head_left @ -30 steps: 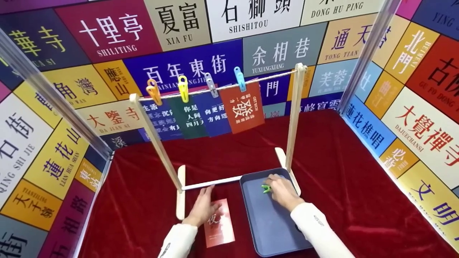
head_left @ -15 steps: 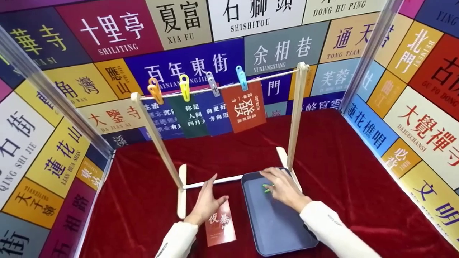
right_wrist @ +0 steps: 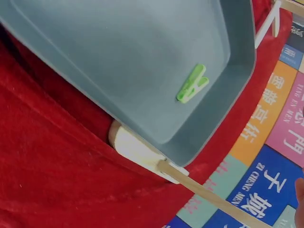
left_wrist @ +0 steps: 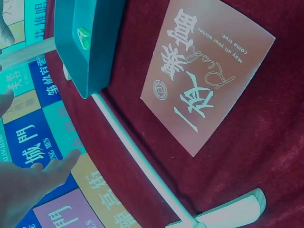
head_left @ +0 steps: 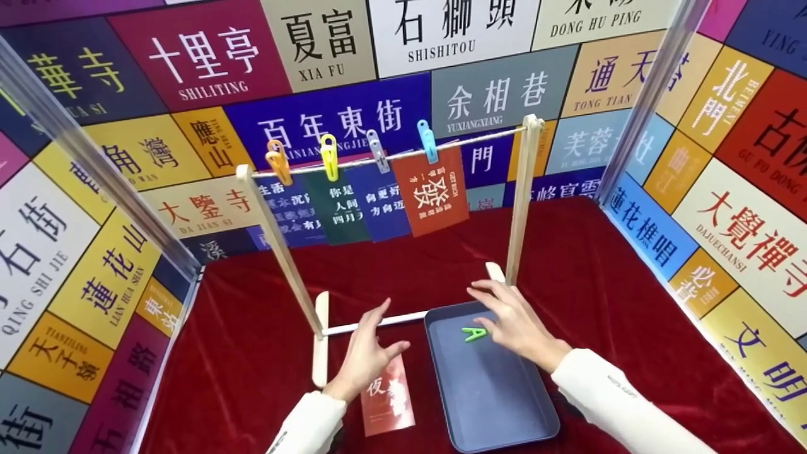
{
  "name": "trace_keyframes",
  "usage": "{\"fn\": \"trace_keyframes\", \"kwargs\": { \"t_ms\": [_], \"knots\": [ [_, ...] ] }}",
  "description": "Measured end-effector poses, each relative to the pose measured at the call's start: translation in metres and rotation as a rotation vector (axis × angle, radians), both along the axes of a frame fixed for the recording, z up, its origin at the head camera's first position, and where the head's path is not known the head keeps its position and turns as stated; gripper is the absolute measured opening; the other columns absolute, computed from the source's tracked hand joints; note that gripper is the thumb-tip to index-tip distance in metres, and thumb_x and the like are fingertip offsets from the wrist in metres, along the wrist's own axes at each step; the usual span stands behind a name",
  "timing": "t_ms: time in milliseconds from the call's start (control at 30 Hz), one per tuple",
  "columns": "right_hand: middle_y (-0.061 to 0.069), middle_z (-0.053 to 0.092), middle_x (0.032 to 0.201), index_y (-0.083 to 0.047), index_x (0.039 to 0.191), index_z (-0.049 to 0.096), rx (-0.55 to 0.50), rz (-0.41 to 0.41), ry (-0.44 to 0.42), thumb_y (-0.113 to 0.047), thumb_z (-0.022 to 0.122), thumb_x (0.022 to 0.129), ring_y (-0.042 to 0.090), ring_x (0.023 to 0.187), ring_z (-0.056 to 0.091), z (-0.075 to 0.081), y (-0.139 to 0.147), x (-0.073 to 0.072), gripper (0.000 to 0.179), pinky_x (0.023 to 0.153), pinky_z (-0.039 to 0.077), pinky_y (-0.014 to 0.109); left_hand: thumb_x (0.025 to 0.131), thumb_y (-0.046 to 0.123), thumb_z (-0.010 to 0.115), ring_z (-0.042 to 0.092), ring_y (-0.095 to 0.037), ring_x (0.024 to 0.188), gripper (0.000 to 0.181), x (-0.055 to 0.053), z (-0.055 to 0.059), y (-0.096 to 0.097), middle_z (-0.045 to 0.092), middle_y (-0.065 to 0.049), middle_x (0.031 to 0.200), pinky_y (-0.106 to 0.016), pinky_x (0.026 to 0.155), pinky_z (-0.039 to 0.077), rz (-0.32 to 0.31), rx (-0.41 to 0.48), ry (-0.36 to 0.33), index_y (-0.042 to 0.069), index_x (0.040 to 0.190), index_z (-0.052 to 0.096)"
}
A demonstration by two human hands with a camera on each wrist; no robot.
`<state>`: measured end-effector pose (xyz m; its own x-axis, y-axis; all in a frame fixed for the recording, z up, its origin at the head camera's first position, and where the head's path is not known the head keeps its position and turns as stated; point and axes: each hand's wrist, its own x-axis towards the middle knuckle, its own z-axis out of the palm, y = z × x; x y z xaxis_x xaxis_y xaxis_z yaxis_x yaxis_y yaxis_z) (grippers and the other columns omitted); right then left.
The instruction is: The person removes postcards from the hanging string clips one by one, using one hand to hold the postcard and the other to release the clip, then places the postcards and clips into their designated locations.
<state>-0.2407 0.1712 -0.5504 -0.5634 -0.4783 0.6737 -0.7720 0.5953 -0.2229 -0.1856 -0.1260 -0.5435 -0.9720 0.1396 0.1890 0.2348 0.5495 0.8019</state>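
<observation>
A green clothespin (head_left: 474, 334) lies in the far part of the grey-blue tray (head_left: 498, 413). My right hand (head_left: 520, 325) hovers over the tray's far right side, fingers extended, holding nothing; the right wrist view shows the clothespin free of any fingers. To the left, my left hand (head_left: 364, 356) hangs with thumb and fingers spread over the far left part of a red card (head_left: 389, 403), partly hiding it. In the left wrist view the card (left_wrist: 204, 76) lies flat with white characters, no finger on it.
Behind stands a wooden frame (head_left: 520, 208) with a rope. Cards hang there from orange (head_left: 277, 162), yellow (head_left: 329, 157), grey (head_left: 378, 151) and blue (head_left: 427, 142) clothespins. The tray's far end reaches the frame's base bar (head_left: 403, 318). Red cloth (head_left: 605, 302) covers the table.
My right hand has come away from the green clothespin and its fingers have straightened; the clothespin now shows fully. My left hand's thumb has spread away from the fingers, above the card.
</observation>
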Motion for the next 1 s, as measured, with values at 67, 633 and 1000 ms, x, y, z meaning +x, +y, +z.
{"fn": "trace_keyframes", "kwargs": {
  "t_ms": [67, 633, 1000],
  "knots": [
    [0.017, 0.064, 0.124, -0.002, 0.125, 0.067, -0.002, 0.032, 0.032, -0.005, 0.091, 0.068, 0.03, 0.112, 0.062, 0.007, 0.0, 0.001, 0.062, 0.088, 0.055, 0.047, 0.081, 0.015, 0.084, 0.056, -0.037, 0.128, 0.077, 0.003, 0.003, 0.001, 0.056, -0.02, 0.139, -0.046, 0.097, 0.059, 0.002, 0.027, 0.012, 0.007, 0.148, 0.047],
    [0.015, 0.067, 0.126, -0.005, 0.128, 0.067, -0.041, 0.221, 0.196, -0.027, 0.069, 0.095, 0.033, 0.12, 0.06, 0.075, -0.014, 0.01, 0.04, 0.109, 0.046, 0.038, 0.083, 0.023, 0.083, 0.062, -0.027, 0.125, 0.068, 0.016, 0.046, 0.016, 0.064, -0.011, 0.131, -0.04, 0.097, 0.06, -0.013, 0.204, 0.037, 0.015, 0.144, 0.054],
    [0.017, 0.062, 0.133, -0.003, 0.134, 0.062, -0.02, 0.232, 0.166, -0.027, 0.071, 0.094, 0.034, 0.127, 0.055, 0.109, -0.013, 0.018, 0.048, 0.118, 0.04, 0.03, 0.083, 0.022, 0.083, 0.062, -0.027, 0.126, 0.07, 0.018, 0.068, 0.031, 0.062, -0.012, 0.136, -0.031, 0.1, 0.059, 0.015, 0.34, 0.004, 0.016, 0.145, 0.051]
  ]
}}
